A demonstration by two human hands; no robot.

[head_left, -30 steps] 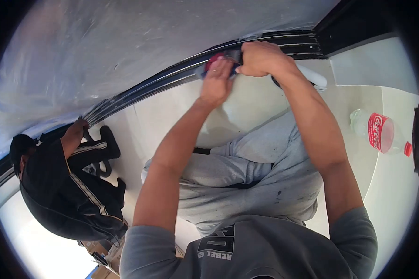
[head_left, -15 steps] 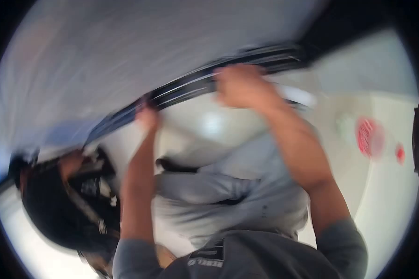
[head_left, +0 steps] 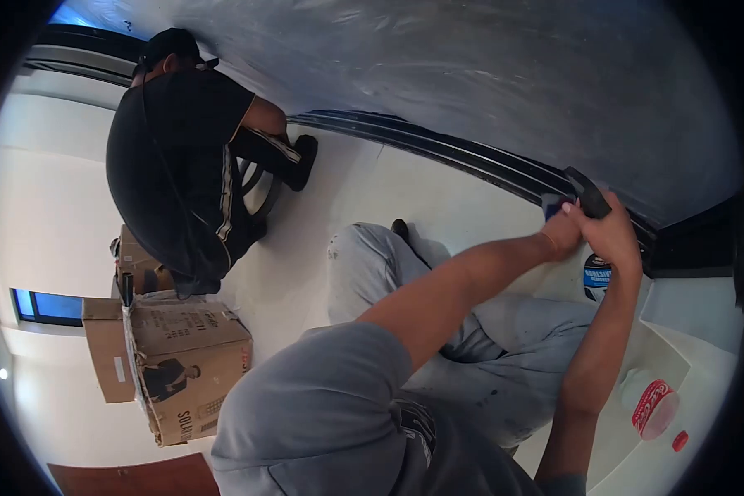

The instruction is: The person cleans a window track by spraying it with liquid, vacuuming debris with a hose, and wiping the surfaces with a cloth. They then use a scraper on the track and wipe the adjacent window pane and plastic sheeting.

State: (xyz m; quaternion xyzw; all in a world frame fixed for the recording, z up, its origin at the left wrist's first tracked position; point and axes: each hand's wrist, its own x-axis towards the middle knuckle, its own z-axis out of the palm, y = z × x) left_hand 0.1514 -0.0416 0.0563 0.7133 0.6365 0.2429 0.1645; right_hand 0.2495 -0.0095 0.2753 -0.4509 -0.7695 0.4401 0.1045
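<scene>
My right hand (head_left: 616,230) is closed around a short, flat black piece (head_left: 589,195) near the right end of a black grooved rail (head_left: 471,161). Right beside it, my left hand (head_left: 563,231) has its fingers bent in at the rail. A small dark blue patch shows at those fingertips, and what they hold I cannot tell. The rail runs along the lower edge of a large panel covered in clear plastic film (head_left: 438,74). Just under my hands stands a can with a blue and black label (head_left: 596,278), partly hidden by my right wrist.
A person in black (head_left: 174,157) crouches at the rail on the left. Behind them are cardboard boxes (head_left: 190,364). On the right lie a bottle with a red label (head_left: 655,409) and a red cap (head_left: 679,441). My bent legs (head_left: 488,372) rest on the pale floor.
Both hands have moved right along the rail and come together near its end. My view has swung, bringing the crouching person and the boxes more fully into sight.
</scene>
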